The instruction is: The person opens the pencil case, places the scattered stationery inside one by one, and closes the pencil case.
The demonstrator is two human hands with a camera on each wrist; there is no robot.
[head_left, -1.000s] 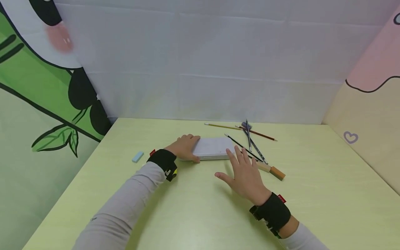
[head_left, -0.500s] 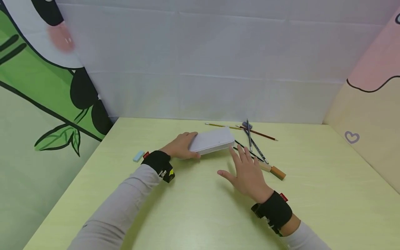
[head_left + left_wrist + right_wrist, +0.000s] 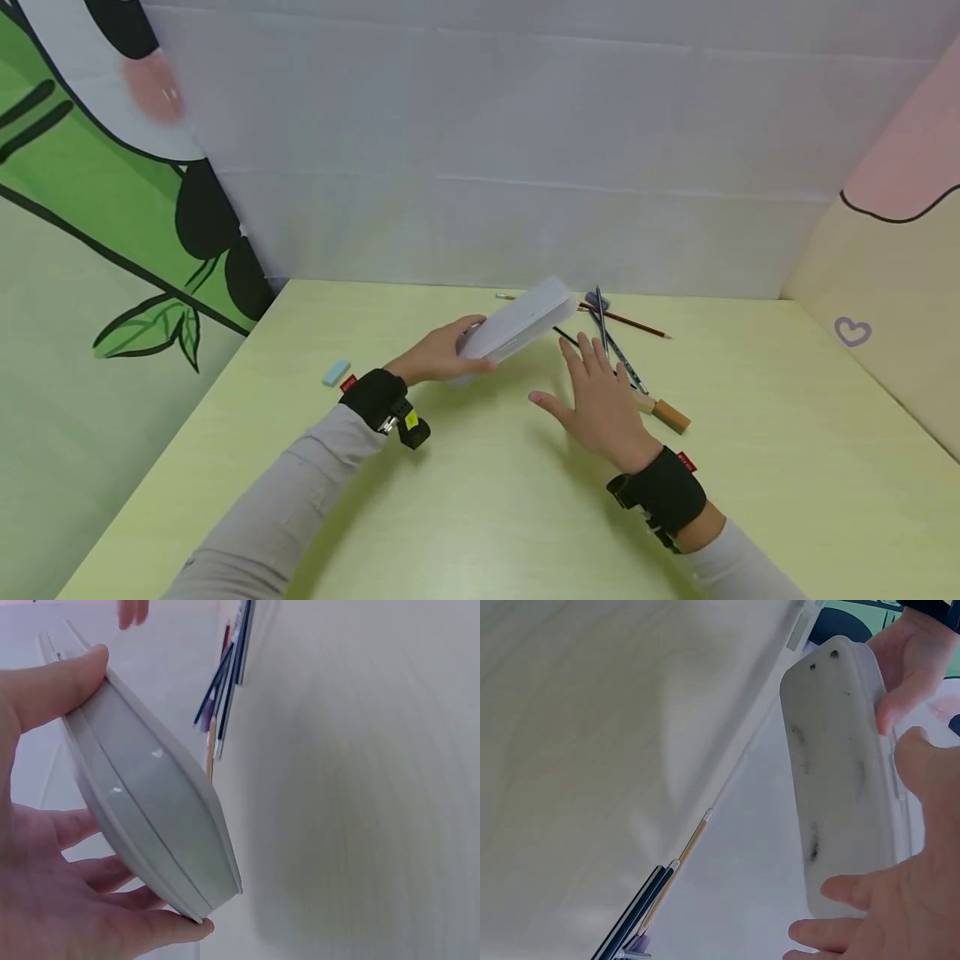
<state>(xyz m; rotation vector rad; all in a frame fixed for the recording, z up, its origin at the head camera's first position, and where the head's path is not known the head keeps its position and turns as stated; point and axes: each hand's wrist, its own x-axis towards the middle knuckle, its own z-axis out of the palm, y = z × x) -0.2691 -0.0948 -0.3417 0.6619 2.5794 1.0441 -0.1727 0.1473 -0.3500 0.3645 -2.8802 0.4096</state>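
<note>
My left hand (image 3: 442, 352) grips a white plastic pencil case (image 3: 521, 321) by its left end, thumb along the near side. Its right end tilts up and away, over the table. In the left wrist view the closed seam runs along the side of the case (image 3: 150, 787), with thumb and fingers around it. Dark smudges mark the broad face of the case (image 3: 840, 772) in the right wrist view. Just right of the case, my right hand (image 3: 603, 412) hovers with fingers spread and holds nothing.
Several pencils (image 3: 637, 322) lie crossed behind the right hand, with a small purple block (image 3: 597, 300) among them. A wooden stick with an orange-brown end (image 3: 670, 415) lies nearby. Left of the left wrist is a light blue eraser (image 3: 336, 372). A white cloth backdrop (image 3: 480, 167) closes the back.
The left hand has lifted the pencil case from lying flat and tilted its right end upward. The right hand has shifted slightly right and away, fingers still spread.
</note>
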